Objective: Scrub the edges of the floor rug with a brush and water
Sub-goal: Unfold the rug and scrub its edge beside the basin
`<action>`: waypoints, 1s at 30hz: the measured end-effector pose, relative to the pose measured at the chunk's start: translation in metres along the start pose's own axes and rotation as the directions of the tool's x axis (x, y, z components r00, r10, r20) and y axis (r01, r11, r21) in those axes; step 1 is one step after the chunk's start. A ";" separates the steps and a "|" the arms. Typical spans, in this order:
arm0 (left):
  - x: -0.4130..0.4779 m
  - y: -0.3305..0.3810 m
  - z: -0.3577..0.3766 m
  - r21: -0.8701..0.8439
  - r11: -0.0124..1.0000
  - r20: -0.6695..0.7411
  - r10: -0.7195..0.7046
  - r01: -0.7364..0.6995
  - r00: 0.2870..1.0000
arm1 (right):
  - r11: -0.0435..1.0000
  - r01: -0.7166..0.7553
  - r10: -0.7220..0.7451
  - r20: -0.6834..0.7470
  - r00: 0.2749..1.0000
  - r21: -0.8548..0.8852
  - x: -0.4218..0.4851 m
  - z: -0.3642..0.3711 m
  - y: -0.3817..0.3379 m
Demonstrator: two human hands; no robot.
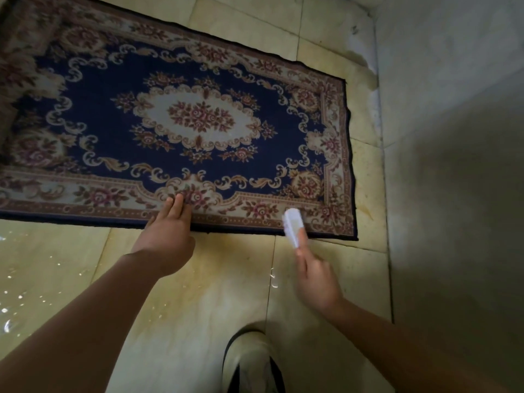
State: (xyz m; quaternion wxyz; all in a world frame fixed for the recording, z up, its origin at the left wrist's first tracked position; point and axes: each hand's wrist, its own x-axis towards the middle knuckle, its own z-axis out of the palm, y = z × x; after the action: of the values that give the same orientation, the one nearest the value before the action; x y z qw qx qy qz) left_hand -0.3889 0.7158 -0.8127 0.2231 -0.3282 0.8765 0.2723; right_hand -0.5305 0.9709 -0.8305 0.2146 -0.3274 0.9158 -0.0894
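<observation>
A dark blue floor rug (181, 117) with cream and red floral borders lies flat on the tiled floor. My left hand (170, 225) rests on its near border with straight fingers, pressing the rug down. My right hand (314, 276) holds a white brush (292, 226) by its near end. The brush head lies on the rug's near edge, close to the near right corner. The brush is blurred, and its bristles are hidden.
Wet, glossy beige tiles (198, 293) cover the floor in front of the rug, with water glinting at the left. A grey wall (453, 137) rises close on the right. A person's shoe (252, 361) stands on the tiles at the bottom.
</observation>
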 end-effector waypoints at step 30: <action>0.005 0.008 -0.018 0.038 0.998 0.036 -0.059 0.058 0.998 | 0.965 -0.158 0.195 -0.170 0.966 0.211 0.058 -0.045 0.037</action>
State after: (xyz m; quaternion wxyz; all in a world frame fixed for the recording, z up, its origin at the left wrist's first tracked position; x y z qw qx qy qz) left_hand -0.4017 0.7076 -0.7988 0.2531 -0.3444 0.8671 0.2557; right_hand -0.6120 0.9640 -0.8208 0.1649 -0.2116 0.9444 -0.1903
